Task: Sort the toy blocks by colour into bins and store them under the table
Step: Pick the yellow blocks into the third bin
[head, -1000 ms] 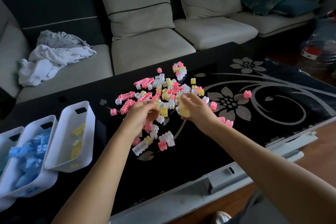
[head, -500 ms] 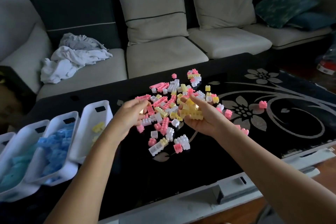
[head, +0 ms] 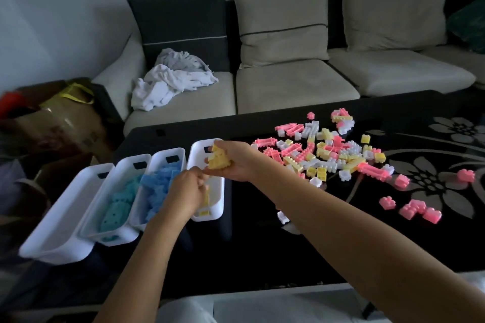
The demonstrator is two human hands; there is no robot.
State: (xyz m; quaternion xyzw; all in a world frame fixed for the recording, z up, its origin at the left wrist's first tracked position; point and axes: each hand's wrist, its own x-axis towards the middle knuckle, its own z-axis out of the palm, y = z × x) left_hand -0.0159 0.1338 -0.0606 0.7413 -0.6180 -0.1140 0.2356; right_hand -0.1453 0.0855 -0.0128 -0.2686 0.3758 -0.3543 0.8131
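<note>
Right hand (head: 237, 162): reaches left across the table (head: 262, 244), gripping a clump of yellow blocks (head: 219, 159) above the rightmost bin (head: 220, 199).
Left hand (head: 187, 190): over the same bin, fingers curled; whether it holds anything is unclear.
Change: both hands were at the loose pile (head: 328, 152) half a second ago.

Home living room: cushioned sofa (head: 296, 89), crumpled clothes (head: 170, 81) on it, black floral coffee table (head: 249, 244).
</note>
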